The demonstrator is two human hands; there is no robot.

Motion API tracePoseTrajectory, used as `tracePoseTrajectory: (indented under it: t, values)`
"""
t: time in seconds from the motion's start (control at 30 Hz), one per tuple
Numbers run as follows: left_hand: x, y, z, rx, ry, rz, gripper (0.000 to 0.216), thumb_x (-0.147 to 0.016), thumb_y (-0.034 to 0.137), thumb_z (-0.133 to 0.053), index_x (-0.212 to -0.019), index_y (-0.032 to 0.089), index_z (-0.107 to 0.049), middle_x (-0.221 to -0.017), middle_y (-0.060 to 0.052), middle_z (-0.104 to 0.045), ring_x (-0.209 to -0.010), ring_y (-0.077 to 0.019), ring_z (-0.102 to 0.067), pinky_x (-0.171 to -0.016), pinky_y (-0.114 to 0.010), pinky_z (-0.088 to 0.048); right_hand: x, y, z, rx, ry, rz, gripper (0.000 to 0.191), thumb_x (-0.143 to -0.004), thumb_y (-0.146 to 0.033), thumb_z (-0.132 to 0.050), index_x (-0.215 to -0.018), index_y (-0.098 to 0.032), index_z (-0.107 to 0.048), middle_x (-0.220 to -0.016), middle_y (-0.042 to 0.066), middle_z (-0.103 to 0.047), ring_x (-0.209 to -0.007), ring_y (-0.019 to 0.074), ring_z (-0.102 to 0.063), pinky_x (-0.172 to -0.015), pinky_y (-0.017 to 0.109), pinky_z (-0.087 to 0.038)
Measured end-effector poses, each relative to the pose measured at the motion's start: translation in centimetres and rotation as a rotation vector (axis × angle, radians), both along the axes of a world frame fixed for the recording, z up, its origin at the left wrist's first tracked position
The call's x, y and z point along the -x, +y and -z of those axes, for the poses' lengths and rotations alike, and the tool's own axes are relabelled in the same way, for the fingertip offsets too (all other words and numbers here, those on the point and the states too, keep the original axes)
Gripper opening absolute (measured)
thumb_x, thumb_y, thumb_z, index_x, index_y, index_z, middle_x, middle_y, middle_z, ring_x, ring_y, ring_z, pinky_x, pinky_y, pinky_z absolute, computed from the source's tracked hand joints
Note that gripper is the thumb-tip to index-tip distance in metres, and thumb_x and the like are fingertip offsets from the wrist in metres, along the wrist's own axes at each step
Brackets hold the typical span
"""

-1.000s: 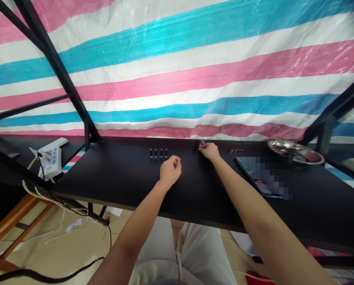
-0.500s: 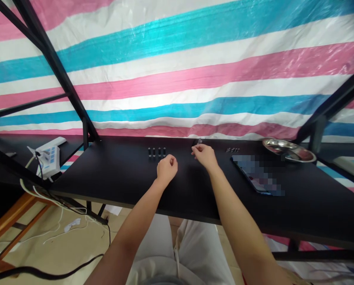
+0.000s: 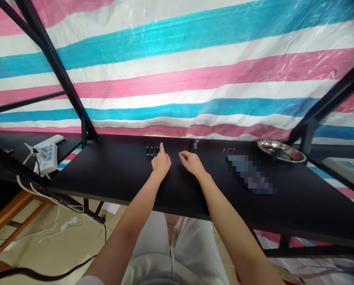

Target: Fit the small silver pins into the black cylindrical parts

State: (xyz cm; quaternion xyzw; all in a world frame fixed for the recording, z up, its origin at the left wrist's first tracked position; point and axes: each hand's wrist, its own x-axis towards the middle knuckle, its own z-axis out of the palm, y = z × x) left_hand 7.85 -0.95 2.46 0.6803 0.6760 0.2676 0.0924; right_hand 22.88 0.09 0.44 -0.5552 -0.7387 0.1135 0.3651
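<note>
My left hand reaches over the black table with its index finger stretched out and the other fingers curled. That index finger is beside a row of small dark cylinders with pale ends, partly covering the row's right end. Nothing shows in this hand. To its right, my right hand is closed in a pinch just above the tabletop, its fingertips pointing toward the left hand. Whatever may be between those fingertips is too small to make out. Beyond the right hand lies a small clear-looking piece near the table's back edge.
Several tiny shiny pieces lie right of my hands, near a blurred-out phone-like slab. A round steel dish stands at the back right. Black frame posts flank the table; a power strip sits at left.
My left hand has gone from closed to index finger extended, moving slightly left toward the cylinders. My right hand has drawn back from the clear piece, toward my left hand.
</note>
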Motion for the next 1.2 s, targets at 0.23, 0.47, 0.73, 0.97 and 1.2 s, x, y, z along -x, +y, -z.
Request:
tracePoseTrajectory:
  t: [0.23, 0.47, 0.73, 0.97, 1.2]
  values:
    - [0.2, 0.8, 0.0, 0.020, 0.024, -0.004, 0.056, -0.086, 0.024, -0.039, -0.139, 0.016, -0.023, -0.099, -0.015, -0.063, -0.085, -0.0235, -0.063, -0.079, -0.033, -0.045, 0.1, 0.1, 0.1, -0.002, -0.043, 0.017, 0.024, -0.082, -0.029, -0.043, -0.089, -0.021, -0.065, -0.072, 0.003, -0.066, -0.066, 0.0161, -0.060, -0.065, 0.026, -0.043]
    - [0.4, 1.1, 0.3, -0.008, 0.016, 0.019, 0.035, -0.088, 0.023, -0.034, -0.122, 0.018, -0.042, -0.102, -0.013, -0.062, -0.084, -0.0227, -0.063, -0.075, -0.032, -0.045, 0.2, 0.0, 0.2, 0.006, -0.040, 0.002, 0.024, -0.082, -0.029, -0.043, -0.088, -0.022, -0.065, -0.070, 0.003, -0.066, -0.064, 0.0161, -0.060, -0.063, 0.026, -0.042]
    - [-0.1, 0.9, 1.4, -0.077, -0.436, 0.289, 0.020, -0.084, 0.012, -0.039, -0.102, 0.021, -0.042, -0.082, 0.000, -0.062, -0.070, -0.0103, -0.059, -0.072, -0.024, -0.044, 0.5, 0.1, 0.2, 0.040, 0.243, -0.013, 0.029, -0.084, -0.038, -0.040, -0.094, -0.019, -0.059, -0.073, 0.004, -0.063, -0.062, 0.0146, -0.057, -0.064, 0.026, -0.043]
    - [-1.1, -0.2, 1.9, -0.024, -0.720, 0.498, 0.017, -0.085, 0.018, -0.037, -0.102, 0.021, -0.038, -0.085, 0.002, -0.059, -0.040, -0.0021, -0.043, -0.047, -0.018, -0.038, 1.3, 0.2, -0.1, 0.101, 0.665, -0.012, 0.039, -0.080, -0.054, -0.040, -0.094, -0.020, -0.053, -0.057, -0.003, -0.047, -0.049, 0.0117, -0.045, -0.049, 0.024, -0.038]
    - [-0.4, -1.2, 1.1, -0.173, -0.485, 0.474, 0.015, -0.087, 0.022, -0.040, -0.102, 0.021, -0.044, -0.080, 0.000, -0.063, -0.064, -0.0091, -0.058, -0.065, -0.021, -0.043, 1.5, -0.1, -0.7, 0.090, 0.846, -0.075, 0.037, -0.075, -0.056, -0.051, -0.088, -0.021, -0.053, -0.049, -0.006, -0.038, -0.042, 0.0088, -0.037, -0.042, 0.022, -0.030]
